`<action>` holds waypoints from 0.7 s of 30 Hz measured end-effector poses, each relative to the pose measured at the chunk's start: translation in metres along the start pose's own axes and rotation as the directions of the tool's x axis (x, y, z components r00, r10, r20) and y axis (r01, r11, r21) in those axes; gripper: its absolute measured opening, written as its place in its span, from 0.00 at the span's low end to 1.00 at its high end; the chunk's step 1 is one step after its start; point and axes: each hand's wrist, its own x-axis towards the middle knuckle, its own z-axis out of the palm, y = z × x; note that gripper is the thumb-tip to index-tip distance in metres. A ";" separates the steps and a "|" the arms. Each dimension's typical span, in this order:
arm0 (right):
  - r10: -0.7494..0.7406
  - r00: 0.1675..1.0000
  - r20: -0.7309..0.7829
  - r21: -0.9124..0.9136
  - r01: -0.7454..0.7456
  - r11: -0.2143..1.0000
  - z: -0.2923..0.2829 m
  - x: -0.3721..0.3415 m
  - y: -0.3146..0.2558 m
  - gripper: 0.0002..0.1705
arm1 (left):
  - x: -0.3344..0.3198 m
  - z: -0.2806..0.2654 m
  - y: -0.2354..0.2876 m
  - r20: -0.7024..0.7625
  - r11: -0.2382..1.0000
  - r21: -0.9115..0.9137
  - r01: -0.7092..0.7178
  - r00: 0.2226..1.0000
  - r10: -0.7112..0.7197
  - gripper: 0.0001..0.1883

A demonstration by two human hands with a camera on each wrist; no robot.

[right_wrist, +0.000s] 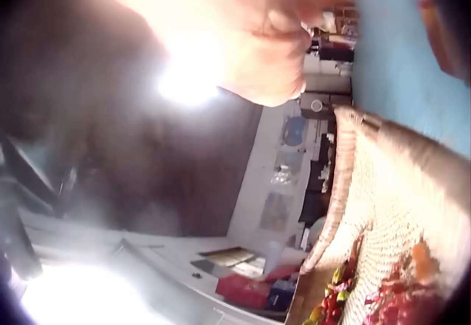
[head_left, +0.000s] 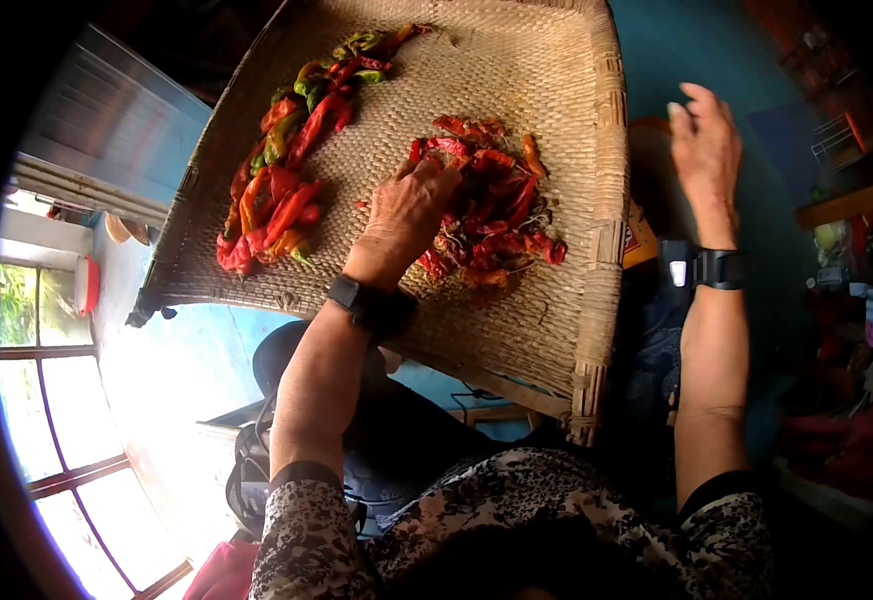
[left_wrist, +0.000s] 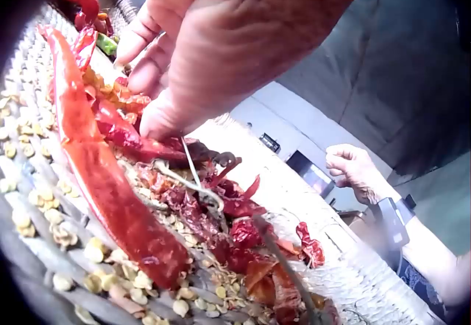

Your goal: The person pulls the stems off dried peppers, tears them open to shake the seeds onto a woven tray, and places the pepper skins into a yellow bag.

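Observation:
My left hand [head_left: 404, 210] reaches into a pile of dried red peppers [head_left: 497, 205] on a woven tray [head_left: 517, 60]. In the left wrist view its thumb [left_wrist: 165, 112] rests at a wrinkled pepper, and the loosely bent fingers [left_wrist: 151, 64] stand a little apart from it over the pile. A long, glossy red pepper [left_wrist: 110, 193] lies just below this hand, among pale seeds [left_wrist: 44, 207]. Raised past the tray's right rim, my right hand [head_left: 707, 150] has loosely bent fingers and nothing in it.
A second group of fresher red and green peppers [head_left: 282, 190] lies along the tray's left side. The tray's thick bound rim [head_left: 609, 180] stands between the hands. A bright window [head_left: 52, 400] is at left, and household items [head_left: 872, 330] fill the far right.

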 end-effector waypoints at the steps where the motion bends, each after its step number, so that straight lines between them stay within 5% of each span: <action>1: -0.052 0.998 0.028 0.062 0.050 0.997 0.007 -0.001 -0.013 0.13 | 0.002 -0.006 0.004 -0.003 1.000 0.001 -0.003 1.000 0.003 0.17; 5: -0.262 0.894 0.363 0.542 0.027 0.840 0.044 -0.023 -0.065 0.12 | 0.004 -0.020 0.009 -0.035 0.938 -0.332 0.095 0.993 -0.113 0.17; 7: -0.386 0.812 0.437 0.614 0.044 0.788 0.048 -0.031 -0.095 0.12 | 0.004 -0.031 0.013 -0.025 0.793 -0.595 0.135 0.982 -0.185 0.18; 9: -0.437 0.774 0.458 0.690 -0.001 0.724 0.049 -0.035 -0.117 0.14 | 0.003 -0.043 0.016 0.084 0.732 -0.641 0.234 0.968 -0.236 0.17; 11: -0.431 0.754 0.495 0.688 -0.037 0.725 0.054 -0.038 -0.125 0.16 | 0.000 -0.045 0.012 0.121 0.385 -0.905 0.180 0.977 -0.174 0.16; 15: -0.415 0.688 0.595 0.633 -0.083 0.770 0.058 -0.039 -0.129 0.16 | -0.003 -0.050 0.013 0.234 0.267 -0.926 0.266 0.962 -0.144 0.13; 19: -0.377 0.691 0.616 0.612 -0.118 0.782 0.048 -0.036 -0.122 0.08 | -0.004 -0.060 0.015 0.280 0.278 -0.911 0.304 0.952 -0.123 0.14; 21: -0.369 0.767 0.526 0.551 0.023 0.834 0.056 -0.034 -0.104 0.10 | -0.003 -0.058 0.012 0.280 0.277 -0.912 0.302 0.953 -0.119 0.15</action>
